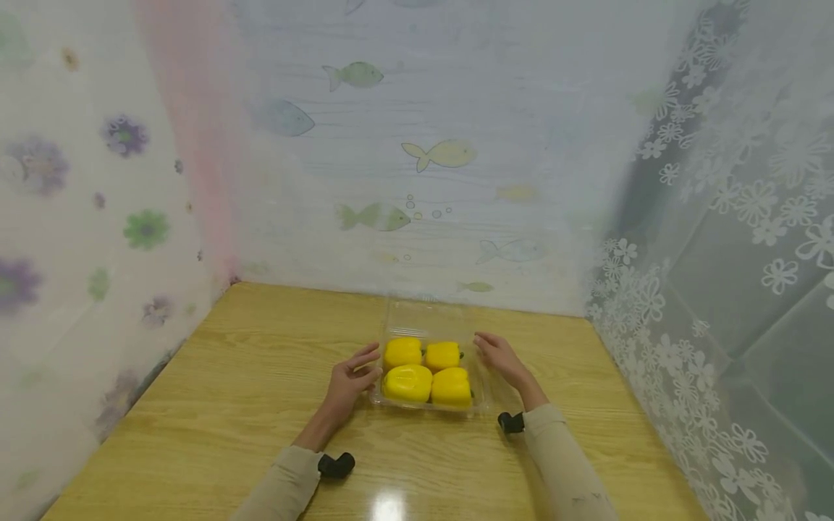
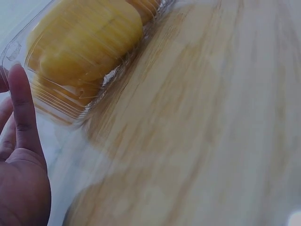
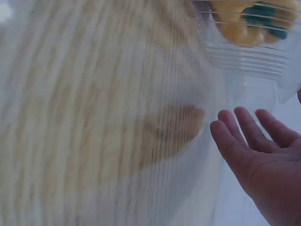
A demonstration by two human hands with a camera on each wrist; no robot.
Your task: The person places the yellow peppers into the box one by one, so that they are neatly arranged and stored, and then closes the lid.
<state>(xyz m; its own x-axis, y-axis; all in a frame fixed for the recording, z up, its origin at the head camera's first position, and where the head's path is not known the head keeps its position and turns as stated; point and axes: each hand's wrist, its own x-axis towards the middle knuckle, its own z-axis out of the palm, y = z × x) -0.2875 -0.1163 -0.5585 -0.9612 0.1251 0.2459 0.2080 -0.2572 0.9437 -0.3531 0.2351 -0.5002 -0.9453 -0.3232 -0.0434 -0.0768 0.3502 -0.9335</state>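
Note:
Several yellow bell peppers (image 1: 407,383) sit in two rows inside a clear plastic clamshell container (image 1: 426,407). Its lid (image 1: 426,316) is raised at the far side. At the container's left side is my left hand (image 1: 348,383), fingers loosely extended and the thumb tip right at the rim. In the left wrist view that thumb (image 2: 23,108) stands straight along the container's corner. Beyond the right side my right hand (image 1: 504,358) has its fingers spread and relaxed, fingertips close to the lid's hinge end. A green pepper stem (image 3: 263,21) shows through the ribbed wall in the right wrist view.
The container rests on a wood-grain table (image 1: 260,405). A fish-patterned sheet (image 1: 443,202) hangs behind it, a flowered curtain (image 1: 98,239) at the left and a lace-flower sheet (image 1: 736,304) at the right. Black wrist mounts (image 1: 337,466) jut from both sleeves.

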